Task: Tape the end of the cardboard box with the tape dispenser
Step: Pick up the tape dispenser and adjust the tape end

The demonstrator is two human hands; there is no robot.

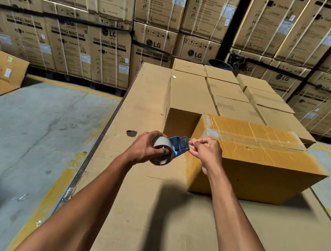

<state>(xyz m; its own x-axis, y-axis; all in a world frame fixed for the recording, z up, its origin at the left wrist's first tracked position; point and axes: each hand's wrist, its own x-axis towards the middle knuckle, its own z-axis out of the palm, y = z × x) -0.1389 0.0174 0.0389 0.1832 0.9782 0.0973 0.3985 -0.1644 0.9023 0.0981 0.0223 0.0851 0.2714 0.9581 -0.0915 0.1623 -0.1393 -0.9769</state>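
Stacked washing-machine cartons [106,54] wall in a warehouse bay where a person works at a cardboard-covered table [169,220]. Fingertips [193,143] of the right hand [206,154] are pinched narrow on what appears to be the loose end of clear tape at the blade; the strip itself is too thin and glossy to make out for certain. Beside them, the left hand [147,147] wraps the roll, thumb across its face, holding the blue tape dispenser [169,150] just off the near left corner of the cardboard box [257,158].

That box lies on the table directly ahead, its top seam already carrying a clear band, while its left-facing end looks bare. Plain brown cartons [228,91] sit packed behind it.

Judging by the picture, the dispenser is light and rigid, best held around the roll as shown, with fingers kept clear of the toothed cutter. The tape will likely be thin, limp and prone to sticking to itself, so it should be kept taut. The box seems stiff enough to press against without bracing.
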